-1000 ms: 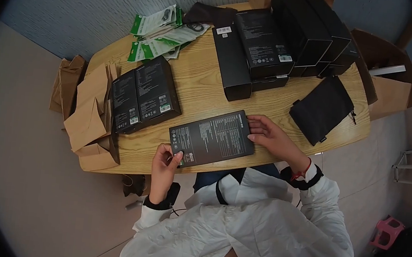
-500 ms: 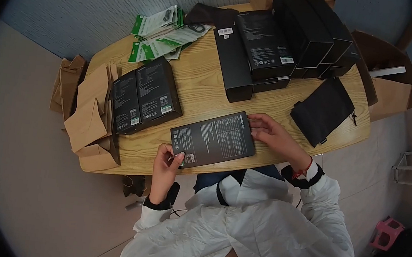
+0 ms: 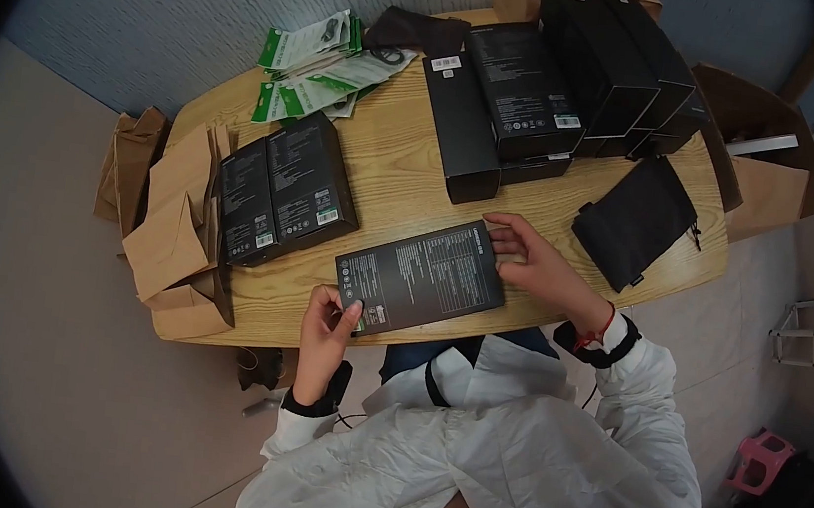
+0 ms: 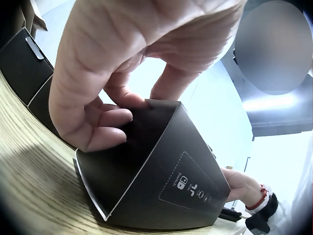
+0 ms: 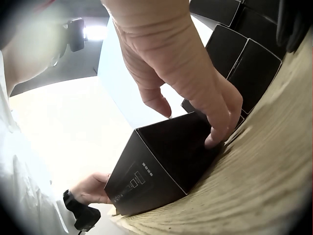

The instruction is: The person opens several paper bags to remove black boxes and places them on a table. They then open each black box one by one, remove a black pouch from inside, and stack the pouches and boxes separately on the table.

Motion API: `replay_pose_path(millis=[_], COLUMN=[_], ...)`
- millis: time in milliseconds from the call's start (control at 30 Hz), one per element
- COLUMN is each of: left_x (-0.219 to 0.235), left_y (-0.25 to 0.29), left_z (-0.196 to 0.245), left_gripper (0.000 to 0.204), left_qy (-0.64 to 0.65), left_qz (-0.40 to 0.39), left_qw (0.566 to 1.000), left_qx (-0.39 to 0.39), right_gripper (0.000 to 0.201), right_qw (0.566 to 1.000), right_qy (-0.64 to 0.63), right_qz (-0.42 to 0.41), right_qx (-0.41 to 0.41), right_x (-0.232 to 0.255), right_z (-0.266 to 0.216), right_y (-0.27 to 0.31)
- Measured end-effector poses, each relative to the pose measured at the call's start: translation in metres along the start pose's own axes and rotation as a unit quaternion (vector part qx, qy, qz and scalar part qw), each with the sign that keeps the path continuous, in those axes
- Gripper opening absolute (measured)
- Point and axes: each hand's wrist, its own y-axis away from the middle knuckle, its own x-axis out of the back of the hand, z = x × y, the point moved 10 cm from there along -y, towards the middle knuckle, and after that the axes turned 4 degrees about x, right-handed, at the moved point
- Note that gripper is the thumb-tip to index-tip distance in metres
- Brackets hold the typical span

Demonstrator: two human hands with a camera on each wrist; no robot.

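Observation:
A black printed cardboard box (image 3: pixel 419 277) lies at the table's front edge, its face with white text upward. My left hand (image 3: pixel 325 330) grips its left end, thumb over the top edge and fingers curled at the end face. At the opposite end is my right hand (image 3: pixel 540 266), its thumb lifted off the top and a fingertip (image 5: pixel 211 143) against the dark end face. In the left wrist view the side of the box (image 4: pixel 181 181) shows small white icons and a dotted outline.
Two similar black boxes (image 3: pixel 285 187) lie on the left beside folded brown paper bags (image 3: pixel 177 225). Green-and-white packets (image 3: pixel 312 71) are heaped at the back. Stacked black boxes (image 3: pixel 596 61) stand back right, with a black drawstring pouch (image 3: pixel 639 219) before them and an open carton (image 3: pixel 772 178) beyond.
The box has shifted very slightly to the right. My right thumb has come away from its top edge, and the right fingers have spread a little. My left hand keeps its grip.

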Motion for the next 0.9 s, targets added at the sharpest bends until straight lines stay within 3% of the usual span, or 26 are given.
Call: replay_pose_path(millis=[167,267,300,367,500,700,767,900], left_x=[0.009,0.024,0.025,0.022,0.011,0.018,0.02,0.022], left_y=[-0.003,-0.002,0.0,0.001,-0.002,0.004,0.001,-0.002], left_z=[-0.006,-0.002,-0.001,-0.005,-0.001,-0.002,-0.007,-0.006], left_gripper=[0.019,0.019,0.02,0.019,0.016,0.014,0.015,0.016], left_qy=[-0.01,-0.025,-0.021,-0.014,-0.025,0.001,0.024,0.057], left_qz=[0.022,0.046,0.045,0.039,0.034,0.04,0.032,0.006], left_qw=[1.0,0.998,0.999,0.999,0.999,0.999,0.999,0.998], left_qx=[-0.019,-0.027,-0.015,-0.004,-0.024,-0.004,0.008,0.005], right_gripper=[0.07,0.067,0.067,0.069,0.077,0.101,0.112,0.113], right_qw=[0.987,0.982,0.981,0.999,1.0,0.992,0.939,0.925], right_qy=[0.131,0.14,0.143,-0.023,-0.006,0.101,0.282,0.337], right_qz=[0.076,0.117,0.115,0.04,-0.011,-0.059,-0.06,-0.053], right_qx=[0.052,0.056,0.058,0.002,-0.011,0.045,0.188,0.168], right_x=[0.01,0.03,0.036,0.017,-0.005,-0.015,-0.017,-0.013], right_z=[-0.02,-0.003,-0.002,-0.005,-0.009,-0.026,-0.048,-0.049], right_y=[-0.002,0.0,-0.001,0.005,0.005,0.019,0.026,0.032])
